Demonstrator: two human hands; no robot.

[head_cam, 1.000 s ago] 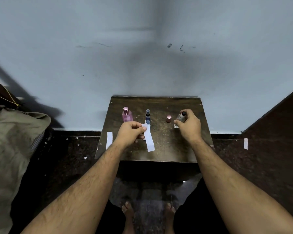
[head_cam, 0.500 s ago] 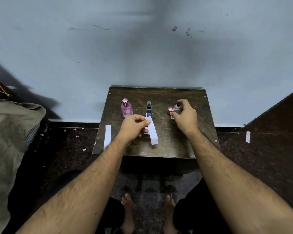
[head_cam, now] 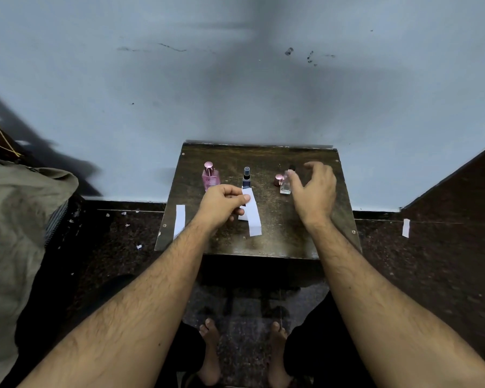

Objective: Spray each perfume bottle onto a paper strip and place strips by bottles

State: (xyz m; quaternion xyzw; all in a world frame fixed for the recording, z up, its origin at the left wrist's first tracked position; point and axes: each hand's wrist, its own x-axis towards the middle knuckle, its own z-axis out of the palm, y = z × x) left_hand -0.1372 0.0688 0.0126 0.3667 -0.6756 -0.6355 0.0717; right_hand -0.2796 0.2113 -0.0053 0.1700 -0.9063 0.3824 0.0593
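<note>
Left hand (head_cam: 221, 204): fingers curled, pinching the top end of a white paper strip (head_cam: 253, 217) — grip holding it low over the middle of the counter (head_cam: 314, 242); the fingertips are tucked under and cannot be seen
Strip: hangs toward the near edge, and a second pale piece peeks out beneath it, mostly covered by the hand
Right hand (head_cam: 315, 189): grip wide, fingers spread and loosely bent, holding nothing, just right of the clear bottle (head_cam: 285, 184); blurred, so whether a fingertip touches the glass is impossible to tell
Clear bottle: upright on the right part of the counter, its sprayer top smeared by the blur and partly behind the fingers
Pink cap (head_cam: 278, 179): on the counter just left of the clear bottle, partly hidden by it
Blue bottle (head_cam: 246, 177): upright in the middle, dark sprayer on top, its base hidden behind the held strip
Pink bottle (head_cam: 210, 177): upright at left, round pink cap on — lower corner covered by the left hand
Spare strip (head_cam: 179, 221): lies at the counter's left edge, near end overhanging
Floor strip (head_cam: 405, 227): a small white piece well to the right, on the dark floor (head_cam: 431, 261)
</note>
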